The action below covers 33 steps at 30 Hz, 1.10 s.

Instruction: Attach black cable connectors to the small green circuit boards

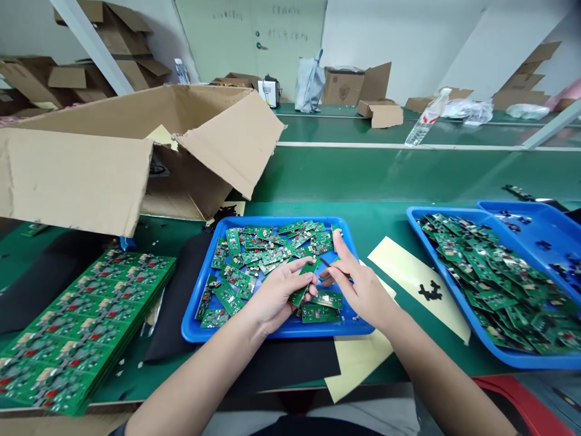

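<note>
Both hands are working one small circuit board (305, 280) above the middle blue tray (272, 330).
The left hand (278, 295) is pinching it, fingers curled; the right hand (358, 284) is closing on its upper end, apparently fitting or snapping a part, which calls for steady, opposed pressure.

Between both grips, the small green circuit board (305, 280) looks glossy, like lacquered laminate. Beneath them, the shallow blue plastic tray (272, 330) is smooth and shiny. Left of the grips, the brown cardboard box (77, 178) is matt, and the green surface (363, 175) faintly sheened.
</note>
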### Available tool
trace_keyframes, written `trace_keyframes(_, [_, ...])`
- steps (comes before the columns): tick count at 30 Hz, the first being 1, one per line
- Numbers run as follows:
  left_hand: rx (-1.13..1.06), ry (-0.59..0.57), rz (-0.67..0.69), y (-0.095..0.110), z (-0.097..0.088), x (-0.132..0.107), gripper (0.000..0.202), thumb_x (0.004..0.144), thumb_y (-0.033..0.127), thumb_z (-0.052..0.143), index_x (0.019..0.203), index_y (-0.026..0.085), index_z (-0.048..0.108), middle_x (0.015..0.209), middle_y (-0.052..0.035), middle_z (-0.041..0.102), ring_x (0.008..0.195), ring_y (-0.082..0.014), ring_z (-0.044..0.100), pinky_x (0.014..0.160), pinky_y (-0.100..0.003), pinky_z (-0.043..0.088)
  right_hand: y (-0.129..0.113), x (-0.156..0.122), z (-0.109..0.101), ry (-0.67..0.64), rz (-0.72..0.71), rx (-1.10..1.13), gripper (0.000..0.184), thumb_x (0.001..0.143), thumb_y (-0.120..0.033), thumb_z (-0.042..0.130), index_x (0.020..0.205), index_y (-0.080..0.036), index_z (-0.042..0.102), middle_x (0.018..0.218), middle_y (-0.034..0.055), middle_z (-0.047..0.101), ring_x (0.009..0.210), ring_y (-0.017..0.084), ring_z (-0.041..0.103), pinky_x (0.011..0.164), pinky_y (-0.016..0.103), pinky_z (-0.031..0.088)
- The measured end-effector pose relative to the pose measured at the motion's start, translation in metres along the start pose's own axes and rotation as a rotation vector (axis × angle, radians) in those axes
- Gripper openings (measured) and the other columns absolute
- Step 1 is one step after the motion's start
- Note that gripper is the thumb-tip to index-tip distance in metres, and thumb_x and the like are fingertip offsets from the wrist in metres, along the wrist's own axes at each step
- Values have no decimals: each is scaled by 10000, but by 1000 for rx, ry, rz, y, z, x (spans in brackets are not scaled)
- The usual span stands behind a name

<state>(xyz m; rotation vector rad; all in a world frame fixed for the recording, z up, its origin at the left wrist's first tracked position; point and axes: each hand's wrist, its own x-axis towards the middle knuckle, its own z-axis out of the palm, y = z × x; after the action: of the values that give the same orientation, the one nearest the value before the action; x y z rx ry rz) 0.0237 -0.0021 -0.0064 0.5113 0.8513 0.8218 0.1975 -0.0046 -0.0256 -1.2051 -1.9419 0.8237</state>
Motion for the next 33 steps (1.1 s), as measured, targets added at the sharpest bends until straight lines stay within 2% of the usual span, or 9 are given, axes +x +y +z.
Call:
trace_keyframes(3, [44,-34,31,-2,-1,2,216,685,140,717,862,111,597,622,9,601,525,-60,517,525,-172,399,-1,0,-1,-26,-27,-47,562,936,-222,327,1462,-230,128,770,32,676,717,181,656,681,325,540])
trace_keyframes(5, [71,-50,41,-4,-1,3,166,692,173,705,769,122,567,642,-1,613,538,-72,543,531,-185,405,-2,-1,-1,7,-47,-46,569,941,-224,323,1465,-207,101,798,42,669,744,179,651,704,324,532])
trace_keyframes(9, [158,-63,50,-6,0,2,158,725,232,653,786,139,542,653,-6,621,565,-102,582,524,-203,412,-2,-2,-3,-7,-119,-88,535,946,-217,321,1449,-196,141,777,27,648,712,162,627,701,310,516])
trace_keyframes(13, [229,-86,80,-6,2,1,114,754,242,591,791,137,563,649,7,591,531,-78,534,507,-197,400,0,-1,-1,-51,-205,-197,507,942,-196,311,1433,-188,187,782,32,659,682,162,614,664,298,501])
trace_keyframes(26, [252,-69,118,-10,3,1,142,802,261,537,735,139,559,610,-5,579,532,-97,535,512,-211,422,0,0,7,-5,-281,-388,435,938,-211,317,1369,-164,358,836,70,698,671,193,639,611,325,509])
trace_keyframes(33, [345,-92,181,-11,1,3,212,828,319,523,714,145,563,593,4,563,515,-90,502,515,-212,409,0,1,8,-10,-273,-407,444,936,-207,308,1374,-162,360,779,59,682,634,185,617,605,317,500])
